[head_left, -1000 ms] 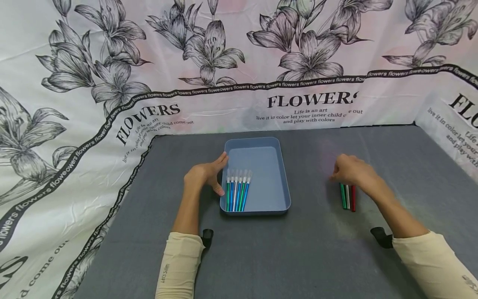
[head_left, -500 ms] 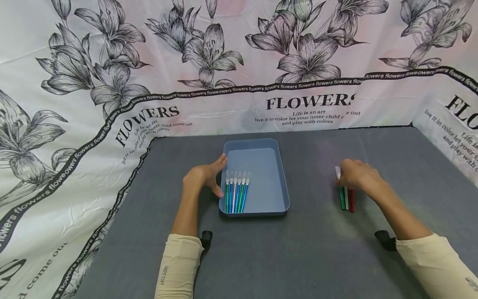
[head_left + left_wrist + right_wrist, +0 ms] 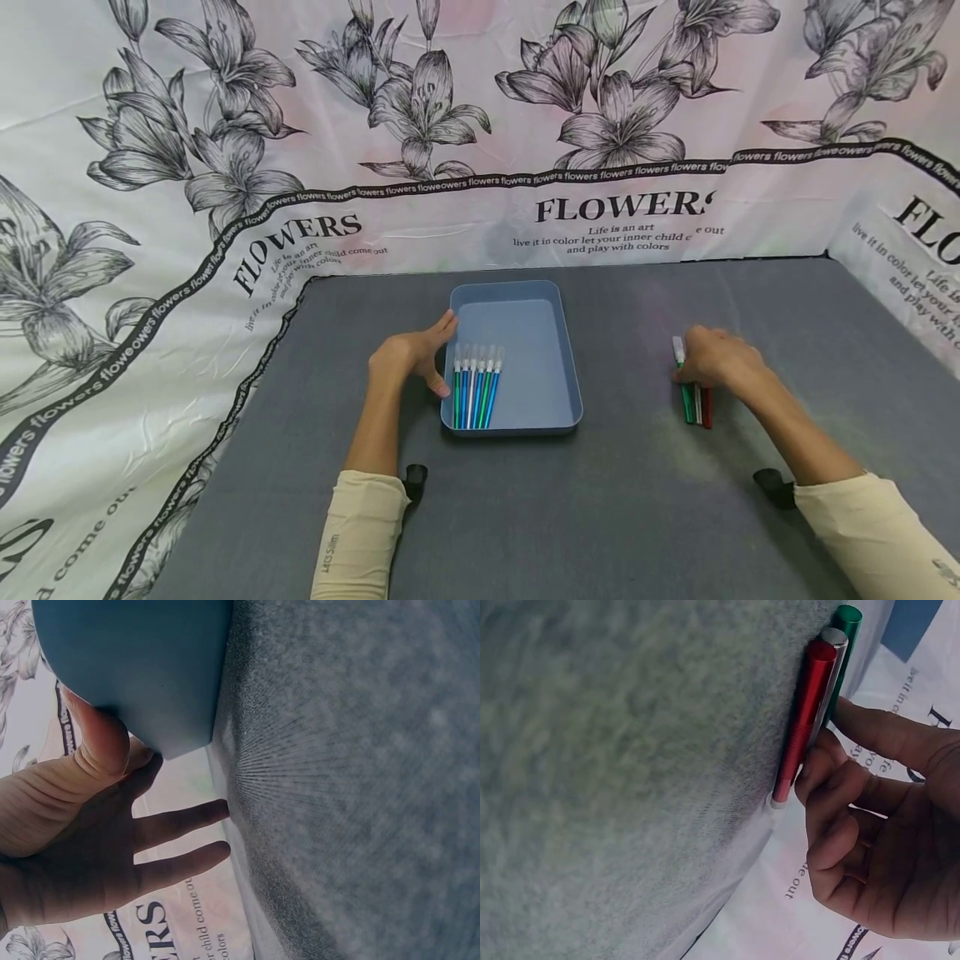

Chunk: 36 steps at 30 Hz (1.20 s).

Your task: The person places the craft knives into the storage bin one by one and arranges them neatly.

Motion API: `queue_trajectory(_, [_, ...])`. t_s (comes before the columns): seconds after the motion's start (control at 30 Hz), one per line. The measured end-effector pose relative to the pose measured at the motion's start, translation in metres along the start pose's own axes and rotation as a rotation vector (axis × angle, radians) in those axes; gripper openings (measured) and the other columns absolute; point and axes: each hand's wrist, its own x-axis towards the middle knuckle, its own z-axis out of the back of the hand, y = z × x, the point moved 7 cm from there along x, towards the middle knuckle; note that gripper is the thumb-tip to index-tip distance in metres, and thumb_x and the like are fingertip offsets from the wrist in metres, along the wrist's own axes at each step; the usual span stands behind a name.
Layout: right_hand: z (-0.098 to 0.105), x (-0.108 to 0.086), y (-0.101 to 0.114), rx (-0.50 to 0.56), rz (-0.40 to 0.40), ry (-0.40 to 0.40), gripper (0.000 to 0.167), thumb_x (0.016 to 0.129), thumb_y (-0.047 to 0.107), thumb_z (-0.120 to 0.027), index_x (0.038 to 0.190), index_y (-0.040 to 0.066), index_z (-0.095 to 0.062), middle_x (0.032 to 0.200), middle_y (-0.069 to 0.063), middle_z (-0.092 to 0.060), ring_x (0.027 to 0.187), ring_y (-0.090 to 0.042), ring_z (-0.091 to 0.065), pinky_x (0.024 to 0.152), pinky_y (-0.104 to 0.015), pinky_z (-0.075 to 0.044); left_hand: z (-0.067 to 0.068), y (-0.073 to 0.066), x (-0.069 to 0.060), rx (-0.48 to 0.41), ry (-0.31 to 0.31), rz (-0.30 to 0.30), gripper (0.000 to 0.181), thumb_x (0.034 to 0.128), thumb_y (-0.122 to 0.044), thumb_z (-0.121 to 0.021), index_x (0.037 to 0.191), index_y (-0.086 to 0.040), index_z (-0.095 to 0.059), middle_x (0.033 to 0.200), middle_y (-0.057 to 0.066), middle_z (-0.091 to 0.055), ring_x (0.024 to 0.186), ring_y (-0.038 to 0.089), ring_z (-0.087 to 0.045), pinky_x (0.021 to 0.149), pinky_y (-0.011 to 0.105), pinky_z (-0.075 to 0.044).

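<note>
Six pens (image 3: 478, 400) in tray (image 3: 536, 358) | left hand (image 3: 412, 352) spread against its side | right hand (image 3: 722, 358) pinching green pen (image 3: 846, 658)

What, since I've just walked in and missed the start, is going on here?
A person's left-hand grip touches the left side of a blue tray on a grey table. A row of capped pens lies in the tray, toward its left side. The right-hand grip is to the right of the tray, thumb against a green pen, with a silver pen and a red pen close beside it. Whether it has a firm hold is hard to tell.
</note>
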Motion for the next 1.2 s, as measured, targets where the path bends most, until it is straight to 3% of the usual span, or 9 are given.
queue_trajectory(0.27, [-0.002, 0.001, -0.003, 0.030, 0.002, 0.010, 0.031, 0.095, 0.020, -0.071, 0.070, 0.007, -0.058, 0.065, -0.003, -0.052, 0.059, -0.017, -0.048, 0.057, -0.032, -0.040, 0.000, 0.001, 0.001, -0.006, -0.014, 0.005, 0.130, 0.0795, -0.034, -0.091, 0.170, -0.031, 0.002, 0.178, -0.007, 0.016, 0.163, 0.034, -0.022, 0.125, 0.061, -0.031])
queue_trajectory(0.57, [-0.004, 0.001, -0.005, 0.044, 0.013, 0.024, 0.043, 0.094, 0.020, -0.068, 0.058, 0.020, -0.044, 0.054, 0.006, -0.040, 0.053, -0.011, -0.037, 0.055, -0.029, -0.034, -0.001, 0.001, 0.002, -0.008, -0.006, 0.021, 0.131, 0.0783, -0.036, -0.091, 0.170, -0.032, 0.002, 0.178, -0.008, 0.016, 0.163, 0.035, -0.023, 0.125, 0.060, -0.031])
queue_trajectory(0.83, [0.000, -0.003, -0.002, 0.076, 0.033, -0.011, 0.042, 0.095, 0.023, -0.066, 0.057, 0.020, -0.046, 0.054, 0.006, -0.042, 0.053, -0.011, -0.037, 0.055, -0.030, -0.033, 0.000, 0.000, 0.001, -0.031, -0.004, 0.022, 0.131, 0.0784, -0.033, -0.092, 0.169, -0.032, 0.003, 0.177, -0.008, 0.017, 0.164, 0.034, -0.020, 0.126, 0.060, -0.030])
queue_trajectory(1.0, [0.002, -0.007, 0.006, 0.098, 0.060, -0.010, 0.044, 0.096, 0.026, -0.065, 0.055, 0.020, -0.050, 0.052, 0.008, -0.038, 0.052, -0.009, -0.033, 0.053, -0.029, -0.031, 0.000, 0.000, 0.001, -0.024, -0.001, 0.021, 0.132, 0.0786, -0.034, -0.091, 0.169, -0.032, 0.004, 0.177, -0.007, 0.017, 0.163, 0.036, -0.020, 0.125, 0.062, -0.030])
queue_trajectory(1.2, [0.007, -0.013, 0.029, 0.122, 0.142, -0.038, 0.050, 0.095, 0.026, -0.066, 0.052, 0.023, -0.041, 0.053, 0.011, -0.027, 0.053, -0.007, -0.024, 0.052, -0.026, -0.026, -0.001, 0.001, 0.003, -0.017, -0.003, 0.016, 0.132, 0.0782, -0.034, -0.092, 0.169, -0.031, 0.004, 0.178, -0.007, 0.016, 0.163, 0.037, -0.022, 0.125, 0.063, -0.031])
